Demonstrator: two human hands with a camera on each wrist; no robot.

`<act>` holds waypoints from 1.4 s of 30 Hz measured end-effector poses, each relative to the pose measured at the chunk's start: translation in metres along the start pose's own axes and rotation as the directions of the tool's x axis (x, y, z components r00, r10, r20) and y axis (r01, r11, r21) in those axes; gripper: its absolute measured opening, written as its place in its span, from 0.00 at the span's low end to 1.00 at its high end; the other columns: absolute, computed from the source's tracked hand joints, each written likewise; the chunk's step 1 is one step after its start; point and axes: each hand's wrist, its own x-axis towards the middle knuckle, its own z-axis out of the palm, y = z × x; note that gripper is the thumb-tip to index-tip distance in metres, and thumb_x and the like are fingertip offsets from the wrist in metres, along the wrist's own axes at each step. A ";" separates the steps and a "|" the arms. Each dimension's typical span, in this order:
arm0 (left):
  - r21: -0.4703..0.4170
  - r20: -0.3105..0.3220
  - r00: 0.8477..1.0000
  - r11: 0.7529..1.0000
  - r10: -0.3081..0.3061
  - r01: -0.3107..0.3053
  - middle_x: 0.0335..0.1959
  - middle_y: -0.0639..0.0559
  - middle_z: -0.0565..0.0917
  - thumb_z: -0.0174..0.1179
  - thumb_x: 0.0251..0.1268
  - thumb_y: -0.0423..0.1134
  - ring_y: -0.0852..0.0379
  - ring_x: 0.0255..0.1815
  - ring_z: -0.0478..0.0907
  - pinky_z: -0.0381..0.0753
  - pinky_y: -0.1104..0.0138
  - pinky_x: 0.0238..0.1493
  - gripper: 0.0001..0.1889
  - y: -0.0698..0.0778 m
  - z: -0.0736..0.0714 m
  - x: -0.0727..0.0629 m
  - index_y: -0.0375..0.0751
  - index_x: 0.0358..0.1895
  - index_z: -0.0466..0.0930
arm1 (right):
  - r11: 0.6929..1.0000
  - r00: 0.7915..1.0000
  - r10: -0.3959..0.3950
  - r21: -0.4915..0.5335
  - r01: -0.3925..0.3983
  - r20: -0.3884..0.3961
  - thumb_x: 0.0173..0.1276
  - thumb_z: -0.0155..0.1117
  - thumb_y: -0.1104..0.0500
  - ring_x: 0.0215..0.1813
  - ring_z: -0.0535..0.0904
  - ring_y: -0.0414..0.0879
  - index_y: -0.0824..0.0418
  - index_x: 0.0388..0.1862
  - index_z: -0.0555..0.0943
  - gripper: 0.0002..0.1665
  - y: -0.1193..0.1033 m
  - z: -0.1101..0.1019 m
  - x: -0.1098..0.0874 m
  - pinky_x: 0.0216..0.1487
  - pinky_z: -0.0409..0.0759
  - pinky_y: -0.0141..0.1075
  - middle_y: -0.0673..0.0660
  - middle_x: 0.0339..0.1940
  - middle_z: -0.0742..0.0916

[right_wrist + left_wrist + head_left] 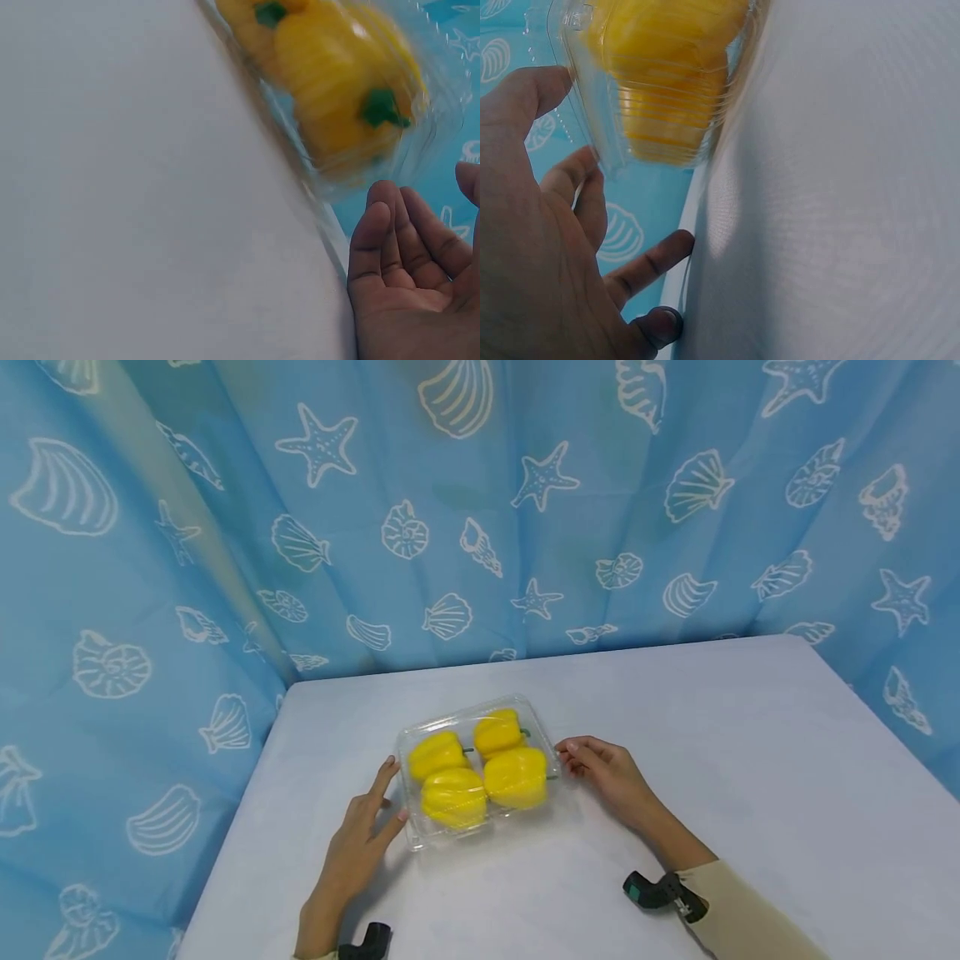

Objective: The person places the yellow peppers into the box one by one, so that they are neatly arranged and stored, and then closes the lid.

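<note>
A clear plastic clamshell box (457,718) sits on the white table, slightly turned, with several yellow bell peppers (453,797) inside. Green stems (382,107) show through its wall in the right wrist view. At the box's left side is my left hand (358,839), fingers spread; in the left wrist view the thumb and a fingertip meet the rim, while other fingers stretch toward the table. My right hand (607,777) lies by the right edge, fingers loosely bent, the fingertips very near the box. Whether they touch it I cannot tell. The box's underside is hidden.
A white cloth covers the table (720,727). Behind it and on both sides hangs a blue curtain (480,477) printed with white shells and starfish. Black camera mounts (663,893) are strapped at both wrists.
</note>
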 end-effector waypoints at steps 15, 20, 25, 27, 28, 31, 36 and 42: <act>0.006 -0.004 1.000 1.000 0.009 -0.009 0.80 0.65 0.53 0.50 0.75 0.59 0.51 0.60 0.70 0.76 0.43 0.46 0.35 0.000 0.002 0.000 0.70 0.80 0.48 | 0.997 0.998 0.019 0.072 -0.023 0.060 0.78 0.57 0.50 0.38 0.80 0.51 0.72 0.50 0.81 0.24 -0.001 -0.001 -0.037 0.41 0.83 0.37 0.67 0.39 0.84; 0.013 -0.004 1.000 1.000 0.011 -0.011 0.80 0.63 0.54 0.51 0.75 0.58 0.51 0.59 0.70 0.76 0.45 0.45 0.35 0.000 0.000 0.000 0.69 0.80 0.47 | 0.996 0.995 0.027 0.085 -0.035 0.097 0.77 0.58 0.49 0.35 0.81 0.50 0.72 0.44 0.83 0.24 -0.001 0.000 -0.040 0.37 0.83 0.37 0.66 0.37 0.86; 0.005 0.006 1.000 1.000 0.003 -0.003 0.80 0.63 0.54 0.51 0.75 0.58 0.51 0.60 0.71 0.76 0.44 0.45 0.35 0.001 -0.001 0.000 0.70 0.80 0.47 | 0.995 0.989 0.045 0.083 -0.057 0.142 0.77 0.58 0.47 0.33 0.81 0.48 0.73 0.41 0.83 0.27 -0.004 0.002 -0.041 0.35 0.82 0.36 0.64 0.35 0.87; 0.000 0.009 1.000 1.000 -0.002 0.002 0.80 0.63 0.54 0.51 0.75 0.58 0.51 0.60 0.70 0.76 0.44 0.45 0.35 0.001 0.000 0.000 0.70 0.80 0.47 | 0.993 0.984 0.055 0.095 -0.072 0.167 0.77 0.58 0.47 0.31 0.80 0.47 0.76 0.42 0.82 0.28 -0.006 0.003 -0.043 0.34 0.82 0.36 0.65 0.35 0.87; 0.001 0.010 1.000 1.000 -0.006 0.006 0.80 0.63 0.54 0.51 0.75 0.58 0.51 0.60 0.70 0.76 0.44 0.46 0.35 0.001 0.000 0.000 0.70 0.80 0.47 | 0.991 0.982 0.062 0.105 -0.082 0.180 0.77 0.58 0.48 0.31 0.80 0.46 0.77 0.42 0.82 0.29 -0.007 0.004 -0.043 0.33 0.82 0.36 0.65 0.35 0.87; 0.000 0.008 1.000 1.000 -0.015 0.015 0.80 0.63 0.54 0.52 0.75 0.58 0.51 0.60 0.70 0.76 0.44 0.46 0.36 0.000 0.000 -0.001 0.71 0.80 0.47 | 0.987 0.975 0.077 0.125 -0.104 0.207 0.76 0.59 0.50 0.30 0.79 0.46 0.80 0.42 0.81 0.28 -0.008 0.005 -0.044 0.33 0.81 0.35 0.65 0.34 0.87; -0.001 0.004 1.000 1.000 -0.005 0.005 0.80 0.64 0.54 0.52 0.75 0.58 0.51 0.60 0.70 0.76 0.43 0.47 0.35 0.000 0.000 0.000 0.71 0.80 0.47 | 0.981 0.975 0.102 0.143 -0.131 0.199 0.75 0.62 0.52 0.28 0.77 0.44 0.81 0.42 0.80 0.27 -0.010 0.006 -0.044 0.31 0.78 0.32 0.61 0.30 0.86; 0.007 0.004 1.000 1.000 0.003 -0.003 0.80 0.63 0.54 0.52 0.75 0.57 0.50 0.61 0.69 0.75 0.42 0.48 0.35 0.000 0.000 0.000 0.70 0.80 0.48 | 0.978 0.976 0.124 0.143 -0.151 0.180 0.75 0.61 0.54 0.25 0.74 0.41 0.79 0.40 0.78 0.24 -0.009 0.008 -0.045 0.27 0.72 0.28 0.56 0.26 0.84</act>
